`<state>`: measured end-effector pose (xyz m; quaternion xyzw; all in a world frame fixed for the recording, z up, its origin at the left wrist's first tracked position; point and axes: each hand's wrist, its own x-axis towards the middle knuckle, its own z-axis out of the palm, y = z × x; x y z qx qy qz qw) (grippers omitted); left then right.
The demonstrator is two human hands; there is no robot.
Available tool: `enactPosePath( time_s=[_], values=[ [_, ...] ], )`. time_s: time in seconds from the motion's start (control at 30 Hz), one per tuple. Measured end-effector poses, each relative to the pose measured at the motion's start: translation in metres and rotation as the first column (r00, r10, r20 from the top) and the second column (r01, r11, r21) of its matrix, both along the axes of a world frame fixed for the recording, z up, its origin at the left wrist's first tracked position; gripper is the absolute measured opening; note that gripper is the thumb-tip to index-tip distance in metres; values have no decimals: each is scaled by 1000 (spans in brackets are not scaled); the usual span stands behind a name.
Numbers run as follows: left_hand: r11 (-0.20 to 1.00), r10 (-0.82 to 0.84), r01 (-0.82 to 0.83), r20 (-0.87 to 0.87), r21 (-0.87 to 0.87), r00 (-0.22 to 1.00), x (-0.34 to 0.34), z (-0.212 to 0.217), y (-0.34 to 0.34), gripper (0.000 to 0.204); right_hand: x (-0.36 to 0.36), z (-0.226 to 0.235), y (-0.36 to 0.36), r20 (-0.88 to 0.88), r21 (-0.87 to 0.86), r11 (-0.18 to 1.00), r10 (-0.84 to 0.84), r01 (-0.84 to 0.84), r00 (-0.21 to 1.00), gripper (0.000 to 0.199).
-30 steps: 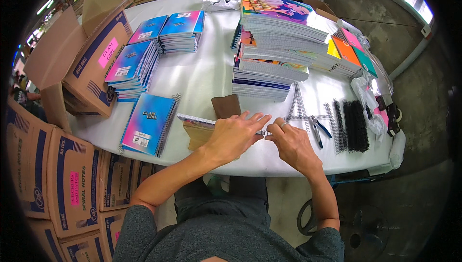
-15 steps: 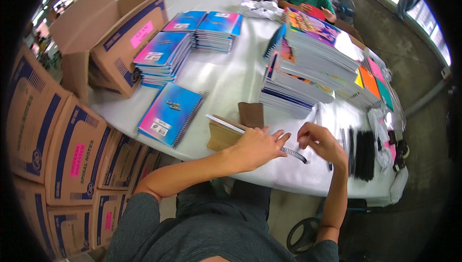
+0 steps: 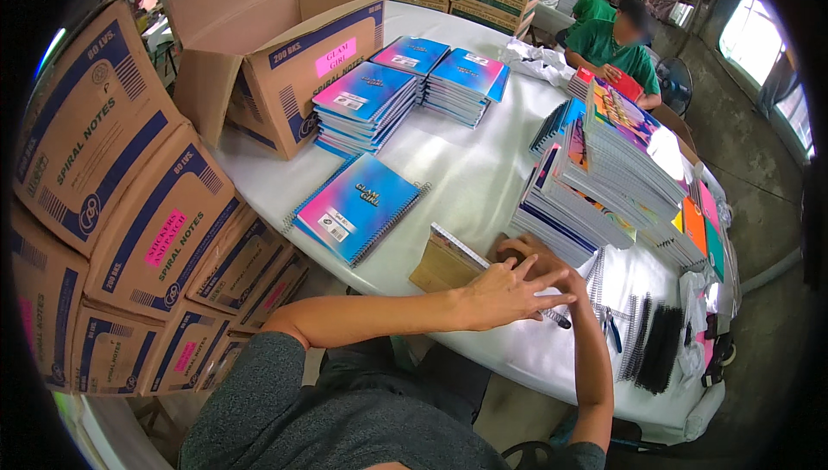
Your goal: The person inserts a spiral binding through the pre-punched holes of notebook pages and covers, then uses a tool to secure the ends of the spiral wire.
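A notebook with a tan cover and white page edges (image 3: 453, 261) stands tilted near the table's front edge. My left hand (image 3: 504, 296) grips its right end; some fingers stretch out to the right, while the thumb is hidden. From under that hand pokes the end of a black spiral coil (image 3: 557, 319). Just beyond, my right hand (image 3: 542, 256) has curled fingers beside the notebook's far side, partly covered by the left fingers. Whatever it holds, if anything, is hidden. A finished spiral notebook in blue and pink (image 3: 362, 204) lies to the left.
Stacks of blue-pink notebooks (image 3: 366, 99) stand by an open carton (image 3: 293, 73). Tall stacks of spiral notebooks (image 3: 604, 164) rise on the right, with black coils (image 3: 658, 349) and pliers (image 3: 613, 332) nearer. Cartons (image 3: 159, 228) line the left. A person in green (image 3: 634, 60) sits across the table.
My right hand has moved left and away from me, to the notebook's far side, where the brown piece lay in view. The left hand stays on the notebook. The whole view has shifted.
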<state>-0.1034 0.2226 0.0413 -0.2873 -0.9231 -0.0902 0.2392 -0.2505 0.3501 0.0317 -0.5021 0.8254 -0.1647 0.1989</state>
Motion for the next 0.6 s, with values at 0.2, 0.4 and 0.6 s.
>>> enactPosePath(
  time_s=[0.2,0.4,0.6],
  values=[
    [990,134,-135,27,51,991,3,8,0,88,-16,48,100,533,-284,941,-6,186,846,45],
    [964,230,-231,23,130,973,3,16,-15,103,17,74,74,499,-35,994,-69,99,864,49],
    [970,173,-184,83,156,981,-1,17,-14,101,14,64,70,450,-93,995,15,30,893,55]
  ],
)
